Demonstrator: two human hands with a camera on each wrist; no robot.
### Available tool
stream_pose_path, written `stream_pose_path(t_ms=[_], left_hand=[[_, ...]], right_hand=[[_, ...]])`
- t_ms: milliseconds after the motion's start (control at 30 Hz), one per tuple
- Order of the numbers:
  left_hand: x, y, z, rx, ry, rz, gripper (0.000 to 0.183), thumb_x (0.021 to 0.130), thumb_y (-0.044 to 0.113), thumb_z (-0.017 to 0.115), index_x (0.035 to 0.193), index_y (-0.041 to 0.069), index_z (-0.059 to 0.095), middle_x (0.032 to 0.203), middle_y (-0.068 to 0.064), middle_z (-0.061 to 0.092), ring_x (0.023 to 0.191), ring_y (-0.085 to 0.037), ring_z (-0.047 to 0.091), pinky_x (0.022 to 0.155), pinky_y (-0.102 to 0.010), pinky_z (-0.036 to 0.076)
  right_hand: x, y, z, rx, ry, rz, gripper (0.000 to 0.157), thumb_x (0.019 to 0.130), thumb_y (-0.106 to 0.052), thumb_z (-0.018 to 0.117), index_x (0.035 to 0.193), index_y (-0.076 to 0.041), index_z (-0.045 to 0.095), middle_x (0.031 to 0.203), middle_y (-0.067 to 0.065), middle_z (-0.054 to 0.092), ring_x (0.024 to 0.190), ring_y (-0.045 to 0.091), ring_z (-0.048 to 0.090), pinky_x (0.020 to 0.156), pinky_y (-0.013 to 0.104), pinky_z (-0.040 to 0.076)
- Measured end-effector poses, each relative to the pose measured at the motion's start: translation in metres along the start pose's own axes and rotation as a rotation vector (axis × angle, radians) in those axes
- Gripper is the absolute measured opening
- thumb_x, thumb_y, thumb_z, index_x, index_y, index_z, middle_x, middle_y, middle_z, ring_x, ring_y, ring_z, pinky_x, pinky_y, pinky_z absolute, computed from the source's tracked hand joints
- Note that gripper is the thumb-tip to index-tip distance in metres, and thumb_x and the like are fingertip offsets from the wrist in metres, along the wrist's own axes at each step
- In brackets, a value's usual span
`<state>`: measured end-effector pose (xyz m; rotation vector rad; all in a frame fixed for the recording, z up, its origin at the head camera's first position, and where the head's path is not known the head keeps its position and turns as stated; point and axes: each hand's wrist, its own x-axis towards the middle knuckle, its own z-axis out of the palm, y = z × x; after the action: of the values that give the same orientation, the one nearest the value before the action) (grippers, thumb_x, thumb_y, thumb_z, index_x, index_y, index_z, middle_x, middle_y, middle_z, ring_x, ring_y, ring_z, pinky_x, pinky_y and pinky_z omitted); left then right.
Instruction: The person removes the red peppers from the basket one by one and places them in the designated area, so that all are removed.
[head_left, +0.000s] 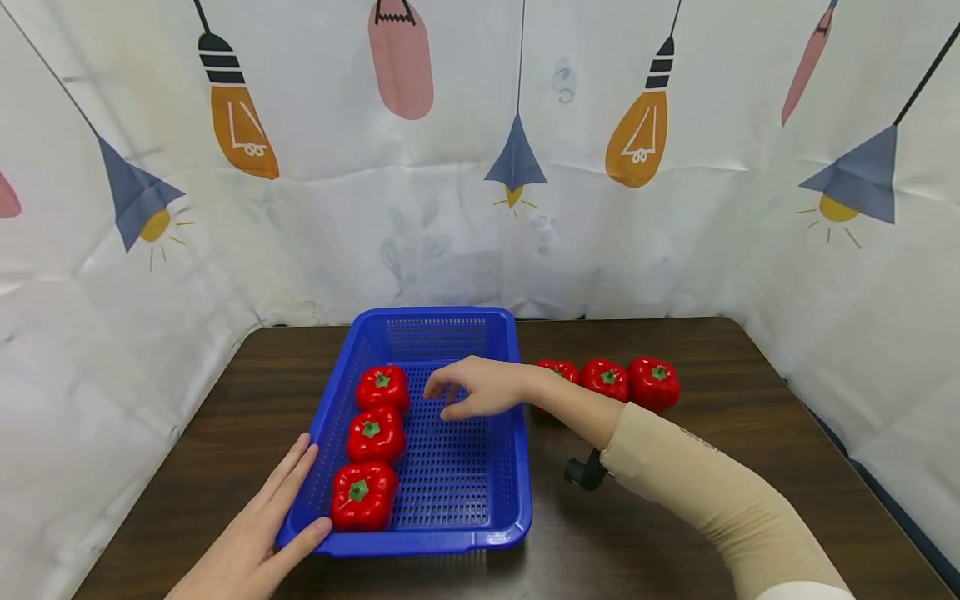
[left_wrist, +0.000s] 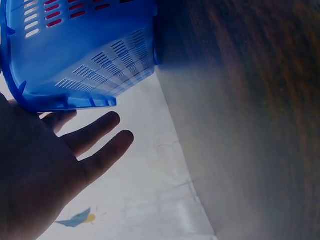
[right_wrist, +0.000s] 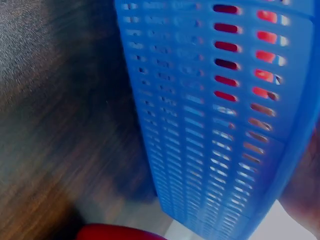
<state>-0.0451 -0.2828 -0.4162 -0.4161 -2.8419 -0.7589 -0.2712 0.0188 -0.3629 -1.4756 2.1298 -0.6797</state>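
A blue perforated basket (head_left: 427, 543) stands on the table, with three red bell peppers, the near one (head_left: 364, 497), the middle one (head_left: 376, 434) and the far one (head_left: 382, 388), lined up along its left side. My left hand (head_left: 258, 525) touches the basket's near left corner with its fingers spread; the left wrist view shows the fingers straight beside the rim. Over the basket's right half hangs my right hand (head_left: 480, 387), its fingers loosely bent with nothing in them, right of the far pepper. In the right wrist view the basket wall (right_wrist: 200, 130) hides most of that hand.
Three more red bell peppers, the left one (head_left: 558, 367) partly behind my right forearm, the middle one (head_left: 604, 379) and the right one (head_left: 654, 384), sit right of the basket on the dark wooden table (head_left: 750, 417). A printed white curtain (head_left: 465, 250) surrounds the table.
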Motion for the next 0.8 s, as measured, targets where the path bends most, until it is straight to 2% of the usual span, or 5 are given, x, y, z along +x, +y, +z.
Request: stream_pose_path(t_ms=[67,367,600,667,800], left_hand=[[0.0,0.0,0.0,-0.001,0.004,0.005,0.088,0.096,0.033,0.073,0.166,0.023,0.021,0.17,-0.002,0.018,0.146,-0.036,0.034,0.1,-0.001,0.013],[0.0,-0.001,0.001,0.007,0.005,0.004,0.087,0.095,0.033,0.073,0.166,0.022,0.022,0.17,-0.002,0.019,0.146,-0.032,0.033,0.101,-0.007,0.017],[0.0,0.0,0.001,0.012,0.014,0.011,0.087,0.095,0.032,0.074,0.165,0.022,0.023,0.169,-0.002,0.02,0.145,-0.033,0.034,0.1,-0.003,0.015],[0.0,0.0,0.001,0.025,0.013,0.006,0.088,0.095,0.033,0.074,0.165,0.022,0.023,0.169,-0.002,0.02,0.145,-0.032,0.035,0.106,-0.014,0.023],[0.0,0.0,0.0,0.034,0.013,0.004,0.088,0.095,0.034,0.074,0.165,0.022,0.023,0.169,-0.001,0.02,0.145,-0.032,0.036,0.105,-0.015,0.024]], right_hand=[[0.002,0.001,0.003,-0.014,0.038,0.0,0.037,0.1,-0.016,0.068,0.135,-0.004,0.061,0.134,0.012,0.063,0.118,0.026,0.063,0.099,0.039,0.052],[0.011,0.002,0.014,-0.02,0.229,0.062,0.063,0.095,-0.014,0.073,0.149,-0.003,0.043,0.149,0.017,0.048,0.131,0.03,0.053,0.095,0.031,0.052],[0.015,0.005,0.025,0.005,0.199,0.077,0.079,0.093,-0.014,0.075,0.158,-0.005,0.032,0.159,0.013,0.039,0.141,0.024,0.044,0.099,0.026,0.049],[0.017,0.005,0.027,0.008,0.179,0.064,0.082,0.094,-0.013,0.075,0.161,-0.006,0.028,0.163,0.01,0.034,0.144,0.024,0.04,0.105,0.029,0.046],[0.019,0.003,0.031,0.031,0.133,0.032,0.087,0.094,-0.006,0.073,0.164,-0.011,0.022,0.166,0.005,0.028,0.148,0.027,0.036,0.108,0.036,0.045]])
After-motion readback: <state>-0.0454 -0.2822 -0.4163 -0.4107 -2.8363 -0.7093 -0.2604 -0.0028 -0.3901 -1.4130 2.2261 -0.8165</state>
